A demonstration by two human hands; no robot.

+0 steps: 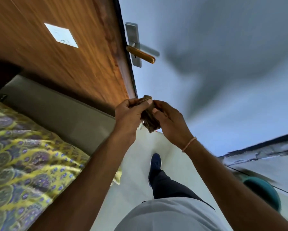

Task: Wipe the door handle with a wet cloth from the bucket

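Brown cloth [150, 117] was bunched between both hands, held in front of the person, well below the door handle [140, 54]. Left hand [128, 116] had its grip closed around the cloth's left side, thumb pressed on top. Right hand [170, 120] pinched the cloth's right side, a thin band [189, 144] on its wrist. Handle stuck out from a metal plate [133, 44] at the edge of the wooden door [64, 67]. A patterned yellow bedspread [23, 155] lay to the left. A teal round object [263, 190], blurred, sat low at right. One dark shoe [155, 164] was on the pale floor [136, 164].
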